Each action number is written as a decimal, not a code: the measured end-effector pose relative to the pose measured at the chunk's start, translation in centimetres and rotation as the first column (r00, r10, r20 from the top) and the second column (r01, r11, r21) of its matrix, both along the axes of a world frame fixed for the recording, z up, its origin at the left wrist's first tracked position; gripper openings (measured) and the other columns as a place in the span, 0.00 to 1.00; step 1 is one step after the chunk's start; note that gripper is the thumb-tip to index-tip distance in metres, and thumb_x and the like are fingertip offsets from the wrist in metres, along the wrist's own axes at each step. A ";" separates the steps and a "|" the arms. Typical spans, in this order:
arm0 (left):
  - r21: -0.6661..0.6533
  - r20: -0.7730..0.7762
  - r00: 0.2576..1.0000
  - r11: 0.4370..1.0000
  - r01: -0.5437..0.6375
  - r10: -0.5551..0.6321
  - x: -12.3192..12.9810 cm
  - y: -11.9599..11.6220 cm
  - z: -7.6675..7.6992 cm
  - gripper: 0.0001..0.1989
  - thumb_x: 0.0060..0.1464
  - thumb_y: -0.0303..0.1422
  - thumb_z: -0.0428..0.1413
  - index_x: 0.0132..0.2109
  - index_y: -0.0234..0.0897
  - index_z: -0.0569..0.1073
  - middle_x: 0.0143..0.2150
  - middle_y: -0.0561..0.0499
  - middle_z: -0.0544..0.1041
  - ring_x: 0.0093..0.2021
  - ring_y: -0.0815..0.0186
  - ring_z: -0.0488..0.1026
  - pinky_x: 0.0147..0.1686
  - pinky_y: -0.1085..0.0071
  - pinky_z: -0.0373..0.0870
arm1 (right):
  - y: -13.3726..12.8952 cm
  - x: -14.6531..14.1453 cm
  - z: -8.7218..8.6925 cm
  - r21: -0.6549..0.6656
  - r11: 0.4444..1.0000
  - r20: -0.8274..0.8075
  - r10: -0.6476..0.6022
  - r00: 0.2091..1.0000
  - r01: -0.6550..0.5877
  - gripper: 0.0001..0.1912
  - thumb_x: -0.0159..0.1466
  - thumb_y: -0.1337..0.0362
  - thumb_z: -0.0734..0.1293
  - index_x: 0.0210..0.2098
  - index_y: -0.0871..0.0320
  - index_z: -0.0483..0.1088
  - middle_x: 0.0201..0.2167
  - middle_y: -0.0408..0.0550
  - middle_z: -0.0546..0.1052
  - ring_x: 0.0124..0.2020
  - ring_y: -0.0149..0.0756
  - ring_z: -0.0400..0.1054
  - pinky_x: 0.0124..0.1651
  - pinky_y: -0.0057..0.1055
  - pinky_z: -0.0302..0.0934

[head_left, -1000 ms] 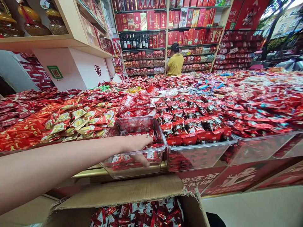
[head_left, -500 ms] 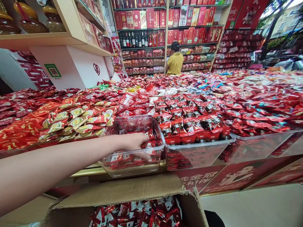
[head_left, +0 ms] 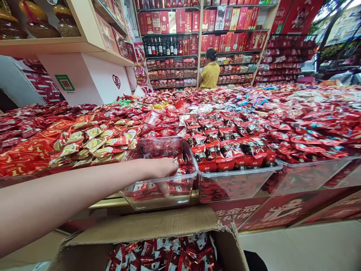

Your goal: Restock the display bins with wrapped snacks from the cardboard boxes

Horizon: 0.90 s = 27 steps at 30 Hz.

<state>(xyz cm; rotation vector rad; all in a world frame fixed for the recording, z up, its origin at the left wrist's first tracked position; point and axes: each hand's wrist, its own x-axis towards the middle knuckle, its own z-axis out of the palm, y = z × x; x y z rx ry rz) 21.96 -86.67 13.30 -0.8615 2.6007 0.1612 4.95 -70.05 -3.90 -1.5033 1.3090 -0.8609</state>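
Note:
My left hand (head_left: 162, 169) reaches from the left into a clear plastic bin (head_left: 159, 204), palm side down over red and white wrapped sweets (head_left: 180, 187). Its thumb points down, apart from the other fingers, and shows through the bin's front wall. The fingertips are partly hidden among the packets, and nothing is visibly held. Below the bin is an open cardboard box (head_left: 146, 225) with similar sweets (head_left: 169, 254) inside. My right hand is out of view.
A second clear bin (head_left: 239, 188) of red and black packets adjoins on the right. Gold and red packets (head_left: 94, 139) are heaped to the left. Beyond the candy display, a person in yellow (head_left: 210, 74) stands at tall shelves. A white box-shaped surface (head_left: 104, 81) rises at upper left.
My left hand stays in the bin. Its thumb has swung from pointing right to pointing down and slightly left. The view has shifted slightly.

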 end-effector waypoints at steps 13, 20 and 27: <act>0.038 -0.046 0.995 0.996 -0.086 0.087 0.5 0.4 -0.8 0.20 0.34 0.47 0.58 0.30 0.33 0.72 0.26 0.52 0.68 0.23 0.70 0.58 0.22 0.76 0.51 | -2.9 -1.0 -3.4 -0.169 0.986 -0.108 -0.030 0.994 0.011 0.11 0.49 0.60 0.60 0.30 0.43 0.72 0.29 0.34 0.75 0.39 0.41 0.68 0.35 0.28 0.62; 0.094 -0.059 0.988 0.987 -0.134 0.140 0.9 0.4 -0.8 0.19 0.36 0.47 0.57 0.29 0.34 0.72 0.21 0.55 0.67 0.21 0.71 0.57 0.21 0.76 0.50 | -3.3 -1.1 -3.9 -0.160 0.987 -0.210 -0.015 0.978 -0.020 0.07 0.50 0.59 0.64 0.30 0.46 0.71 0.28 0.38 0.75 0.38 0.40 0.68 0.37 0.30 0.62; 0.062 0.022 0.986 0.984 -0.167 0.166 0.4 0.6 2.0 0.12 0.33 0.39 0.60 0.26 0.37 0.70 0.19 0.57 0.65 0.19 0.71 0.57 0.20 0.75 0.51 | 2.7 0.5 -2.6 -0.071 0.986 -0.331 0.119 0.936 -0.150 0.11 0.61 0.61 0.58 0.42 0.55 0.64 0.44 0.47 0.67 0.41 0.33 0.64 0.41 0.32 0.61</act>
